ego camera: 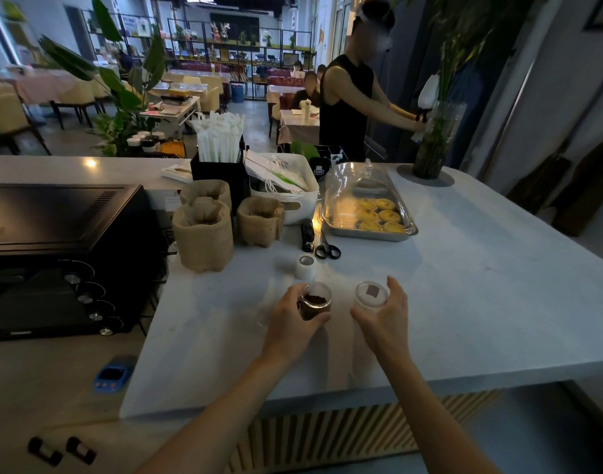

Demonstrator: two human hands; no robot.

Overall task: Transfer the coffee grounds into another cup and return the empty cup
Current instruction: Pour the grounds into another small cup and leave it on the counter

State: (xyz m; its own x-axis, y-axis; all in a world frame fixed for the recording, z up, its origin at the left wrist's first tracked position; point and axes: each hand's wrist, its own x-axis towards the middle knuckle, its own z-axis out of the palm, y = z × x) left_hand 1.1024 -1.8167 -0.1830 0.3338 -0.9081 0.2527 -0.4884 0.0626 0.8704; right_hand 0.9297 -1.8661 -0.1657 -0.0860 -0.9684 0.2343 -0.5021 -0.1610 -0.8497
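Two small clear cups stand side by side on the pale counter (pixel 464 302). The left cup (pixel 316 300) holds dark brown coffee grounds. My left hand (pixel 293 323) wraps around it from the left and front. The right cup (pixel 371 295) looks empty apart from a small brownish patch seen through its bottom. My right hand (pixel 385 319) curls around that cup from the right, fingers on its far rim and thumb at its near side. Both cups sit upright on the counter.
A small white cup (pixel 306 266), black scissors (pixel 327 249) and a stapler (pixel 307 234) lie just behind the cups. Burlap-wrapped pots (pixel 204 234), a straw holder (pixel 219 155), a covered tray of egg tarts (pixel 371 213) and a black oven (pixel 64 254) stand further back. A person stands beyond the counter by a vase (pixel 433 145).
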